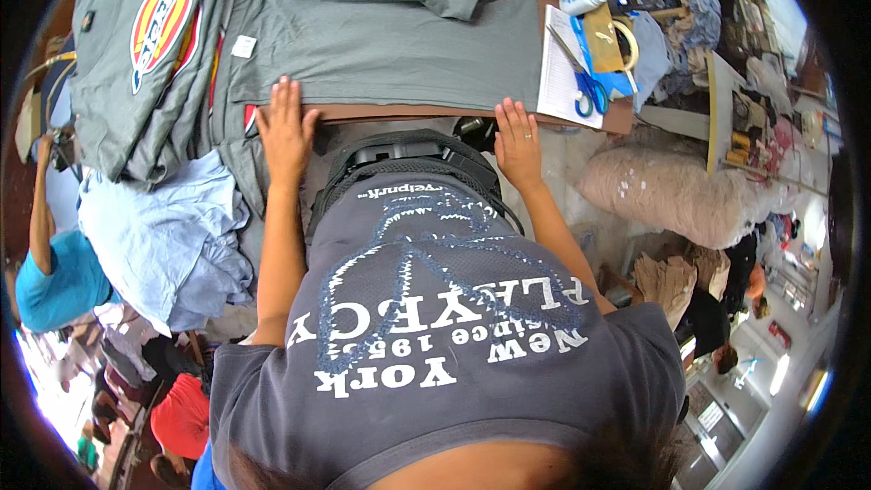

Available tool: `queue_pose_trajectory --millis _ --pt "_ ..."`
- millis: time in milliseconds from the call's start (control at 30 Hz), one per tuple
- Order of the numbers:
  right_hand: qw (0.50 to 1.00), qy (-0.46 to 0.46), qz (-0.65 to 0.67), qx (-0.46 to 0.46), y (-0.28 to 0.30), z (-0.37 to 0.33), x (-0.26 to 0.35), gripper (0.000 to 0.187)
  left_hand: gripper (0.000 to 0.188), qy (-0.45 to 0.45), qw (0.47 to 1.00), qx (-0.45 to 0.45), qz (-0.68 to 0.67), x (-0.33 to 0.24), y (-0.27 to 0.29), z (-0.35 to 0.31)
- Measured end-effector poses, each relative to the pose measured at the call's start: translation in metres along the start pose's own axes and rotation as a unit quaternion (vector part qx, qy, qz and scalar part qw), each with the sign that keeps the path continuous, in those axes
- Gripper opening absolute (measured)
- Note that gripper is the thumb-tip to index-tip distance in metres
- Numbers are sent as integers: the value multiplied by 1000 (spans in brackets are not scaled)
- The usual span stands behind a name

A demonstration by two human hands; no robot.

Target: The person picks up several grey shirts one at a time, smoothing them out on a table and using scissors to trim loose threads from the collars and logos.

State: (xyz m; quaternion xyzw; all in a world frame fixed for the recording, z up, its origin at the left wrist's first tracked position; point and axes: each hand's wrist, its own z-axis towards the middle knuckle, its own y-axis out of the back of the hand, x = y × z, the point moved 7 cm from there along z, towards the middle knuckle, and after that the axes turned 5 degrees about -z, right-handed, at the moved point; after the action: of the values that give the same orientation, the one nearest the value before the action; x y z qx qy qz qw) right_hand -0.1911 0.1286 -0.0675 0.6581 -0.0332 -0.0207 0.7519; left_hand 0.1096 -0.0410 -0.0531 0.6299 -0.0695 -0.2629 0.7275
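Note:
A dark grey knit garment [390, 54] lies spread flat over the brown table, its straight edge close to the table's near edge. My left hand [287, 136] is open and empty, its fingers resting flat on the garment's near left corner. At the near right corner is my right hand [518, 145], open and empty, with a ring on one finger and its fingertips by the garment's edge. A small white label [242, 46] shows on the grey fabric at the left. Beyond it lies another grey garment with a red and yellow oval print [165, 18].
Blue-handled scissors [592, 93] lie on a white sheet [555, 82] at the right, beside a tape roll [626, 44] and a white cylindrical container [582, 0]. Light blue cloth [168, 231] is heaped at the left. A large pale bundle [662, 191] sits at the right. Other people work nearby.

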Motion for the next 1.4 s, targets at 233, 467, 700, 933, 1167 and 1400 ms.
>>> queue_pose_trajectory --millis 233,467,700,933,1167,1400 --pt "986 3 142 -87 29 6 -17 34 25 37 984 -136 -113 -1 33 7" --pt "963 -149 -14 -223 74 29 -104 28 32 412 526 -65 -741 25 -21 -20" --pt "965 -253 61 -27 39 23 -156 36 30 453 505 -59 -732 22 -30 -17" --pt "953 -272 109 73 45 39 -169 38 33 449 726 55 -517 25 -23 -4" --pt "855 -235 433 162 34 64 -114 38 33 386 872 90 -287 33 -24 9" --pt "796 -161 557 174 0 85 -40 39 27 330 907 -43 -260 16 5 14"
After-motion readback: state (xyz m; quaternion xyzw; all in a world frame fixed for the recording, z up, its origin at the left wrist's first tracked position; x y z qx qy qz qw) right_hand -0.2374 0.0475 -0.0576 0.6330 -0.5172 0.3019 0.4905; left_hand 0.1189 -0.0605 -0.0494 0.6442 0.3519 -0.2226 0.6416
